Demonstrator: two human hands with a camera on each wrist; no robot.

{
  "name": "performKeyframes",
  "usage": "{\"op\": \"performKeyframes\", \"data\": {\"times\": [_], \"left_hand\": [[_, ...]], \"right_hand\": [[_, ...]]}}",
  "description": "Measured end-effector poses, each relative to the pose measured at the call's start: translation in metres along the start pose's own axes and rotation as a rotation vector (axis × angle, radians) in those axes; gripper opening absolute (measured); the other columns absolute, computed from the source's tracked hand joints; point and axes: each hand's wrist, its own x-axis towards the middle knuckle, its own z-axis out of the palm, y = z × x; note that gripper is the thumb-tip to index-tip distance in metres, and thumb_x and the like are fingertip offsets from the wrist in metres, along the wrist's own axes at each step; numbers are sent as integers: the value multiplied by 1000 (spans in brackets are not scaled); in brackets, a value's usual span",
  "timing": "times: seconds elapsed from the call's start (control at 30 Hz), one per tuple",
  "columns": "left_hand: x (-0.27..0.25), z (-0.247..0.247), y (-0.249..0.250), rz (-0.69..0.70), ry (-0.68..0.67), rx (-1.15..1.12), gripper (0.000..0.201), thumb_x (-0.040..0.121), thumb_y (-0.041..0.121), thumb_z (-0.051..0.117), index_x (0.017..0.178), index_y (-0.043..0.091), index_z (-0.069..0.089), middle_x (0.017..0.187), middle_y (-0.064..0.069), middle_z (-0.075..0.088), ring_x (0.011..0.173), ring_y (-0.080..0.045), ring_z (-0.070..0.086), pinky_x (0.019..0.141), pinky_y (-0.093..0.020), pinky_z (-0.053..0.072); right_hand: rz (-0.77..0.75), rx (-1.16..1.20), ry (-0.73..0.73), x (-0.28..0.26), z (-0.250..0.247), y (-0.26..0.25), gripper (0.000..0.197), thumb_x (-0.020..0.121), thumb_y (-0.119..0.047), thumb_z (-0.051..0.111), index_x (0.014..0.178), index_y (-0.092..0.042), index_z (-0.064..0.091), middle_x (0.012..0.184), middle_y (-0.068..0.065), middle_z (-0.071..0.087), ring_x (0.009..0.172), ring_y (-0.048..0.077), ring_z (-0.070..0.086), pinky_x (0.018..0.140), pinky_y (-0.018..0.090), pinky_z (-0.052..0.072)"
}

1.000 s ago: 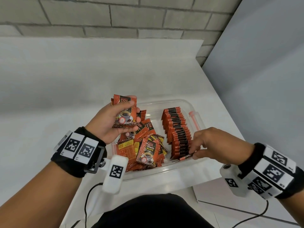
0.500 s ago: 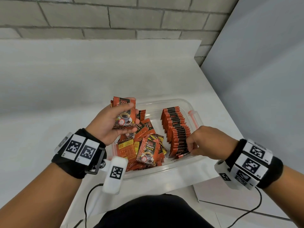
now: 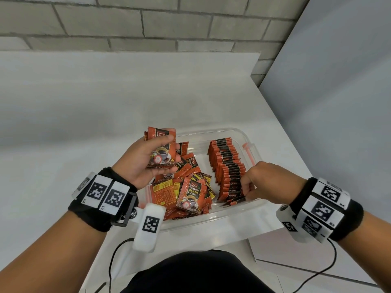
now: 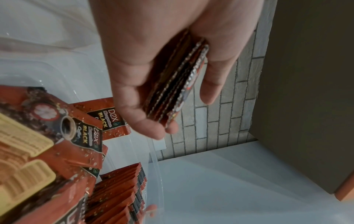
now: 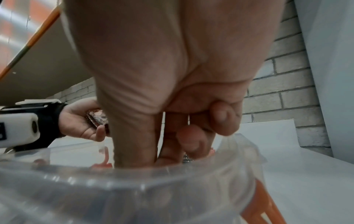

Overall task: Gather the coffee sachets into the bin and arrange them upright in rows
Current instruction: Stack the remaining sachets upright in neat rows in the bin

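Note:
A clear plastic bin (image 3: 230,215) sits on the white table. Along its right side stands a row of upright orange-and-black coffee sachets (image 3: 227,163). A loose pile of sachets (image 3: 190,191) fills its left side. My left hand (image 3: 167,153) grips a small stack of sachets (image 3: 161,149) above the bin's far left corner; the stack's edges (image 4: 178,84) show between thumb and fingers. My right hand (image 3: 245,189) reaches down at the near end of the row, thumb and forefinger pinching a sachet whose serrated edge (image 5: 186,159) just shows, the other fingers curled.
The bin has orange latches (image 3: 246,148) on its right side. The table edge (image 3: 251,248) runs close to my body, with floor beyond. A brick wall (image 3: 190,22) is behind, and a grey panel (image 3: 338,102) stands to the right.
My right hand has moved left and down into the bin, up against the near end of the upright row. My left hand still holds its stack in about the same place.

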Motion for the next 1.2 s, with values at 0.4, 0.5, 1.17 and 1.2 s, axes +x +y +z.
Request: {"op": "performKeyframes", "data": {"times": [0.4, 0.5, 1.17, 1.2], "left_hand": [[8, 24, 14, -143, 14, 67, 9, 87, 4, 49, 82, 6, 56, 73, -12, 60, 62, -22, 64, 65, -38, 58], [3, 22, 13, -137, -29, 27, 11, 88, -2, 46, 88, -1, 57, 83, -24, 66, 76, -31, 69, 74, -46, 58], [-24, -62, -10, -79, 377, 361, 16, 87, 15, 61, 101, 22, 61, 74, -4, 52, 54, -16, 49, 58, -28, 42], [-22, -61, -12, -90, 366, 364, 17, 86, 16, 64, 101, 22, 61, 73, -3, 53, 53, -14, 49, 58, -28, 43]], "right_hand": [[237, 677, 431, 1, -10, -3, 17, 92, -16, 55, 104, -24, 63, 102, -14, 60, 79, 5, 60, 67, 19, 47], [134, 772, 396, 0, -13, -18, 17, 90, -21, 59, 103, -31, 61, 97, -10, 64, 85, 12, 63, 71, 21, 49], [517, 1196, -62, 93, 2, -87, 104, 65, -87, 40, 144, -19, 37, 148, 8, 40, 135, 28, 38, 113, 50, 25], [541, 1184, -58, 90, -1, -91, 98, 72, -84, 38, 144, -18, 37, 149, 9, 40, 136, 29, 36, 114, 50, 23]]}}
